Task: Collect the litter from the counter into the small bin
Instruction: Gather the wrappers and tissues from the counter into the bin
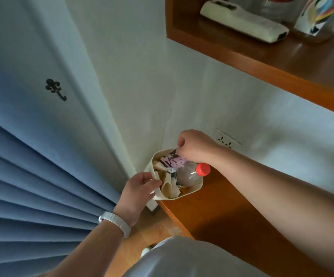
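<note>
**Head view: bin at the counter's left end, both hands on it**

Surface: brown wooden counter (232,220) runs along a white wall; a wall socket (227,140) sits on that wall just above the counter; blue pleated curtain (32,186) hangs to the left, with a dark ornamental hook (55,89) on the pale panel above it; a wooden shelf (282,62) is fixed higher on the wall and carries a cream remote control (242,21); tan floor shows below the counter's end.

Task item: small cream bin (190,193) stands at the far left end of the counter, close to the wall corner; inside it lie a clear bottle (186,177) with a red cap, its cap end poking over the right rim, and crumpled beige paper (168,187).

Hands: left hand (138,190), white strap (115,221) on its wrist, comes in from below; its fingers curl onto the bin's near-left rim and grip it; right hand (194,145) reaches across the counter, held over the bin's far side, fingers bent downward; thumb and fingertips pinch a pink-and-white printed wrapper (172,161), which hangs into the bin's mouth and touches the litter there.
</note>
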Motion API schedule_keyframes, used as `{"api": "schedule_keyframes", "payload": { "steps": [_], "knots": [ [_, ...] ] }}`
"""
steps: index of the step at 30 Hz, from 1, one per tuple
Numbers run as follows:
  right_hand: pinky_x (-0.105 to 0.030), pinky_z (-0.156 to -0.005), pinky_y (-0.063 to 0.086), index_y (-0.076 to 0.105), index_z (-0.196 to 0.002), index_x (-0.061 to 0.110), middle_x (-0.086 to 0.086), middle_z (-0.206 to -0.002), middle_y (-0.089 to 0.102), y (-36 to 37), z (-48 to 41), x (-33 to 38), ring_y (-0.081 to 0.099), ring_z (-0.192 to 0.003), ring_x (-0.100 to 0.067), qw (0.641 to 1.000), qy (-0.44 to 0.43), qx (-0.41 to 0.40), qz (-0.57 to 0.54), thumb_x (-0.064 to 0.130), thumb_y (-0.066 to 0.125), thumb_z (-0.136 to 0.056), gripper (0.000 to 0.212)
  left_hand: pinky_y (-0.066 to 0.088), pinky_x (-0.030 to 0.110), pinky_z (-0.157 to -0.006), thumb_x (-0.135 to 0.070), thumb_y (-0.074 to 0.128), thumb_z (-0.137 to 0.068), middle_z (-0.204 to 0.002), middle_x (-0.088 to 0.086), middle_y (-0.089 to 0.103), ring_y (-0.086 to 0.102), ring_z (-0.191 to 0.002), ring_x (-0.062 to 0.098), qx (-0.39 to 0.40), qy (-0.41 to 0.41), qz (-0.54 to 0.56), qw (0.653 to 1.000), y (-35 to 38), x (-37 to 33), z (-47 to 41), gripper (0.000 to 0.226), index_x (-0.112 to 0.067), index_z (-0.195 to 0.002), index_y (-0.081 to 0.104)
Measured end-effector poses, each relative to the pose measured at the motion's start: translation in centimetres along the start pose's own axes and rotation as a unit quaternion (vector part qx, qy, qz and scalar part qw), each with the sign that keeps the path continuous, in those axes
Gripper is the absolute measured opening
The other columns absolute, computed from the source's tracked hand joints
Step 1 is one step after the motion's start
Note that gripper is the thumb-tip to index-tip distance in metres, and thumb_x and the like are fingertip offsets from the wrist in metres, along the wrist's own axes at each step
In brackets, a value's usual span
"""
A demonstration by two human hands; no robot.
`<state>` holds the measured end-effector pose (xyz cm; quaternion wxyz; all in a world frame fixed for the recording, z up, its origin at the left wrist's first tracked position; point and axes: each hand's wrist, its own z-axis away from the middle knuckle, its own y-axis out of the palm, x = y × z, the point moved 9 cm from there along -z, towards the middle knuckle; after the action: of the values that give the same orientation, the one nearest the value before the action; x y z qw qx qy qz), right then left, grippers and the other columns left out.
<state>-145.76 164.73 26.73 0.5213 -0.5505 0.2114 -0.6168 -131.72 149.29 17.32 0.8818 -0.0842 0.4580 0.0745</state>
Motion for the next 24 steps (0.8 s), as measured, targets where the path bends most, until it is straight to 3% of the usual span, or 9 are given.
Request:
{"api": "schedule_keyframes", "payload": {
  "steps": [4, 8, 13, 16, 18, 20, 22, 23, 24],
  "knots": [
    [-0.04, -0.078, 0.058, 0.067, -0.094, 0.013, -0.007, -0.1, 0.069, 1.9, -1.0, 0.1, 0.067, -0.085, -0.022, 0.998, -0.003, 0.044, 0.035, 0.014, 0.063, -0.085, 0.011, 0.058, 0.045, -0.103, -0.019, 0.073, -0.092, -0.104, 0.008, 0.079, 0.073, -0.107, 0.026, 0.004, 0.003, -0.01, 1.0, -0.1, 0.1, -0.1, 0.021, -0.014, -0.113, 0.072],
    [-0.033, -0.066, 0.049, 0.062, -0.095, 0.01, -0.009, -0.098, 0.067, 1.6, -1.5, -0.3, 0.063, -0.081, -0.022, 0.999, 0.003, 0.02, 0.036, 0.009, 0.059, -0.084, 0.012, 0.058, 0.044, -0.102, -0.018, 0.073, -0.093, -0.105, 0.008, 0.079, 0.074, -0.107, 0.025, 0.007, 0.003, -0.016, 1.0, 0.1, 0.3, -0.1, 0.021, -0.015, -0.113, 0.072],
    [-0.033, -0.061, 0.045, 0.058, -0.093, 0.014, -0.008, -0.094, 0.066, 1.4, -1.2, -1.1, 0.057, -0.069, -0.019, 0.999, -0.025, 0.022, 0.008, 0.025, 0.058, -0.091, 0.012, 0.058, 0.045, -0.102, -0.014, 0.071, -0.094, -0.106, 0.009, 0.08, 0.075, -0.107, 0.026, 0.003, 0.001, -0.003, 1.0, 0.3, 0.3, -0.1, 0.019, -0.011, -0.113, 0.072],
    [-0.04, -0.076, 0.056, 0.061, -0.094, 0.022, 0.001, -0.094, 0.066, 0.5, -0.7, -1.5, 0.065, -0.083, -0.021, 0.996, -0.08, 0.016, -0.043, 0.04, 0.055, -0.093, 0.019, 0.059, 0.043, -0.1, -0.011, 0.07, -0.095, -0.102, 0.008, 0.081, 0.075, -0.105, 0.026, -0.004, -0.009, 0.006, 1.0, 0.1, 0.5, -0.2, 0.016, -0.01, -0.111, 0.072],
    [-0.035, -0.08, 0.054, 0.062, -0.098, 0.022, 0.009, -0.095, 0.063, -0.4, -0.4, -2.6, 0.062, -0.088, -0.014, 0.992, -0.104, 0.001, -0.068, 0.041, 0.055, -0.095, 0.02, 0.061, 0.037, -0.092, -0.011, 0.068, -0.096, -0.102, 0.009, 0.081, 0.076, -0.104, 0.026, -0.008, -0.014, 0.01, 1.0, 0.0, 0.2, 0.0, 0.015, -0.01, -0.111, 0.072],
    [-0.029, -0.08, 0.05, 0.063, -0.106, 0.022, 0.012, -0.098, 0.061, -0.6, -0.4, -4.5, 0.06, -0.092, -0.01, 0.991, -0.108, -0.018, -0.072, 0.039, 0.057, -0.095, 0.021, 0.063, 0.039, -0.085, -0.013, 0.065, -0.099, -0.099, 0.011, 0.078, 0.075, -0.078, 0.012, -0.006, -0.017, 0.007, 1.0, 0.0, -0.2, 0.3, 0.014, -0.011, -0.112, 0.07],
    [-0.027, -0.082, 0.047, 0.061, -0.117, 0.022, 0.011, -0.106, 0.06, 0.3, -0.7, -7.3, 0.059, -0.1, -0.012, 0.994, -0.083, -0.023, -0.066, 0.039, 0.057, -0.095, 0.028, 0.046, 0.048, -0.092, -0.013, 0.062, -0.101, -0.089, 0.011, 0.07, 0.059, -0.044, 0.003, -0.009, -0.032, 0.0, 0.999, 0.0, 0.0, 0.4, 0.014, -0.01, -0.113, 0.068],
    [-0.028, -0.086, 0.046, 0.059, -0.123, 0.023, 0.008, -0.113, 0.06, 1.1, -1.0, -8.9, 0.058, -0.105, -0.014, 0.996, -0.064, -0.02, -0.061, 0.041, 0.057, -0.095, 0.034, 0.045, 0.05, -0.092, -0.012, 0.062, -0.101, -0.085, 0.011, 0.068, 0.058, -0.043, 0.003, -0.014, -0.035, -0.002, 0.999, -0.2, 0.1, 0.4, 0.013, -0.009, -0.112, 0.068],
    [-0.03, -0.089, 0.046, 0.056, -0.128, 0.023, 0.006, -0.123, 0.059, 2.2, -1.3, -10.6, 0.057, -0.111, -0.015, 0.998, -0.043, -0.009, -0.054, 0.043, 0.056, -0.095, 0.039, 0.055, 0.05, -0.088, -0.012, 0.062, -0.1, -0.087, 0.011, 0.07, 0.067, -0.055, 0.006, -0.021, -0.031, -0.003, 0.999, -0.3, 0.0, 0.3, 0.013, -0.008, -0.112, 0.068]
  ]
}}
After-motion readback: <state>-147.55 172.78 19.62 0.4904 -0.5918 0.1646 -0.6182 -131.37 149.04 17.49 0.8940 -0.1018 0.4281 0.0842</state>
